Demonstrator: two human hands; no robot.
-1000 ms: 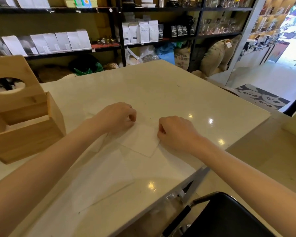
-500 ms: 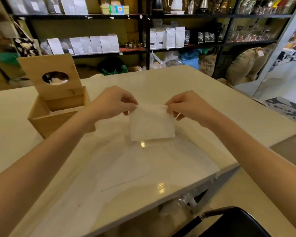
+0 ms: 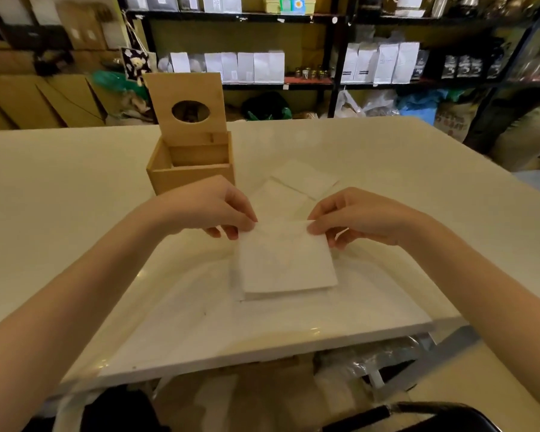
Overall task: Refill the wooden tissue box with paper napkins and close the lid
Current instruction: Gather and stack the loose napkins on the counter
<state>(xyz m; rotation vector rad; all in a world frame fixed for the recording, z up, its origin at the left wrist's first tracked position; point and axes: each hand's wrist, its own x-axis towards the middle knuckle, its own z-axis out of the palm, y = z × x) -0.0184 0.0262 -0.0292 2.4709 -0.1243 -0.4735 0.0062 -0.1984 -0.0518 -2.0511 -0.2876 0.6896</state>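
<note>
A wooden tissue box [image 3: 190, 176] stands on the table a little beyond my left hand, its lid [image 3: 186, 102] with an oval hole swung upright. Its inside looks bare from here. I hold a small stack of white paper napkins [image 3: 286, 263] by its two far corners, just above the table. My left hand [image 3: 214, 208] pinches the left corner and my right hand [image 3: 353, 215] pinches the right one. More loose napkins [image 3: 303, 179] lie flat on the table behind my hands, to the right of the box.
The cream table [image 3: 60, 194] has its near edge just below the napkins. A black chair [image 3: 418, 414] sits at the bottom right. Shelves [image 3: 334, 82] with white bags and cardboard boxes [image 3: 44, 98] stand beyond the table.
My hands went from pressing a napkin flat on the table to lifting it by its corners. My view swung left, so the box now stands centred ahead.
</note>
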